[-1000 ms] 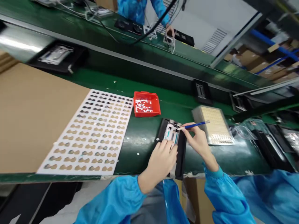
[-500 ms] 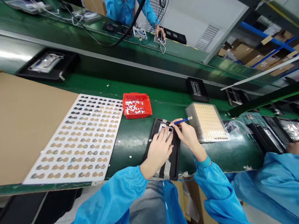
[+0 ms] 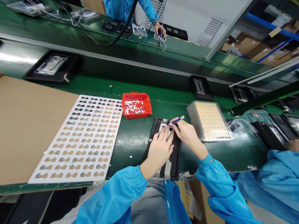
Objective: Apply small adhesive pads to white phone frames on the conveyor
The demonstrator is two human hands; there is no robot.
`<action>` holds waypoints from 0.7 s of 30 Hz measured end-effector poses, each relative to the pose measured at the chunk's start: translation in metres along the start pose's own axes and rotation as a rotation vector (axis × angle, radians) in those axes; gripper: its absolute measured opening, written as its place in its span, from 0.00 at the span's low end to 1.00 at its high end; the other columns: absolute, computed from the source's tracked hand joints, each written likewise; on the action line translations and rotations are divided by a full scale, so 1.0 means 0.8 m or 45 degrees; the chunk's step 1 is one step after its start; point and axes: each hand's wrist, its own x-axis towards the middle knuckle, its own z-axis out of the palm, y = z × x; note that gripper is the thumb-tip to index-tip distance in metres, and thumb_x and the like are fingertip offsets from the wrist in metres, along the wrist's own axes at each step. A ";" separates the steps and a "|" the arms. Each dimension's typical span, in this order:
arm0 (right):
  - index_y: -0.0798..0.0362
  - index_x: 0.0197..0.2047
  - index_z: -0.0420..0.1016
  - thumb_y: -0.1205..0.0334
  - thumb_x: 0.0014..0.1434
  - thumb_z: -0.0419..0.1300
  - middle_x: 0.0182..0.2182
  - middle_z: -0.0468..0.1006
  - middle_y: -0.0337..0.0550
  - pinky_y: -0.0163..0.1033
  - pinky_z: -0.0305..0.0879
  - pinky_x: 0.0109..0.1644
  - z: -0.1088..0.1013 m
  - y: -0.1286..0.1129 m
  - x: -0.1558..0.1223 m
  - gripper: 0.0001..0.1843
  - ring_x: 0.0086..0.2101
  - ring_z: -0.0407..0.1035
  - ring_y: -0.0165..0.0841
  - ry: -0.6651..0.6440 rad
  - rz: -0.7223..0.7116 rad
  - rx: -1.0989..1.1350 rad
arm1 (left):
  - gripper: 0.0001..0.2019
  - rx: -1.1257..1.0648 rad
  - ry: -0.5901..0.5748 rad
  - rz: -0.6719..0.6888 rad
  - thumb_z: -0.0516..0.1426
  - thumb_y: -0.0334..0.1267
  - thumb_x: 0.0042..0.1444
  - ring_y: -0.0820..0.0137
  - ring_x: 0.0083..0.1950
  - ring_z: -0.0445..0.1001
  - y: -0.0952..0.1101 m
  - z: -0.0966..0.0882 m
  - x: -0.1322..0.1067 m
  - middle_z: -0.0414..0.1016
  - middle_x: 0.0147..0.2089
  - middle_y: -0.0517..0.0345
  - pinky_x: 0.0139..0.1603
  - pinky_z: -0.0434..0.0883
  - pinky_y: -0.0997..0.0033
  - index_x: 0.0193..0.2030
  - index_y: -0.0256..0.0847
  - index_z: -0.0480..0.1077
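Fingers (image 3: 166, 134) of the left hand (image 3: 160, 151) press flat together on the frame (image 3: 163, 127), in a tray (image 3: 175, 157) at the worktop's (image 3: 135, 137) near edge, long axis near-to-far. The right hand (image 3: 187, 135) pinches a pen (image 3: 177, 120), tip pointing left at the frame's far end.

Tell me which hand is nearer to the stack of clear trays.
Right. The right hand, holding a blue tool, is just left of the stack; the left hand lies farther left, on the phone frame.

Bright blue smock sleeves, elastic-gathered cuffs; left hand (image 3: 159, 151), right hand (image 3: 187, 134) bare.
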 end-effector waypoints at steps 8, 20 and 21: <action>0.47 0.49 0.75 0.63 0.77 0.55 0.44 0.88 0.48 0.42 0.82 0.44 0.012 -0.005 -0.019 0.07 0.43 0.86 0.44 0.102 -0.002 0.144 | 0.19 -0.144 -0.060 -0.024 0.61 0.40 0.70 0.50 0.65 0.75 -0.017 -0.006 0.015 0.72 0.74 0.38 0.57 0.74 0.52 0.65 0.39 0.74; 0.44 0.52 0.81 0.51 0.75 0.60 0.48 0.89 0.45 0.36 0.81 0.49 0.012 -0.098 -0.173 0.11 0.45 0.86 0.40 -0.663 0.065 1.051 | 0.17 -0.408 -0.019 -0.003 0.61 0.40 0.70 0.50 0.69 0.75 -0.030 -0.011 0.033 0.75 0.73 0.42 0.65 0.78 0.47 0.62 0.39 0.77; 0.45 0.50 0.81 0.52 0.74 0.61 0.46 0.90 0.45 0.36 0.80 0.50 0.029 -0.098 -0.180 0.09 0.45 0.86 0.41 -0.725 0.026 1.061 | 0.16 -0.481 0.043 -0.019 0.59 0.38 0.71 0.52 0.69 0.75 -0.036 -0.015 0.030 0.76 0.73 0.44 0.66 0.78 0.49 0.62 0.40 0.76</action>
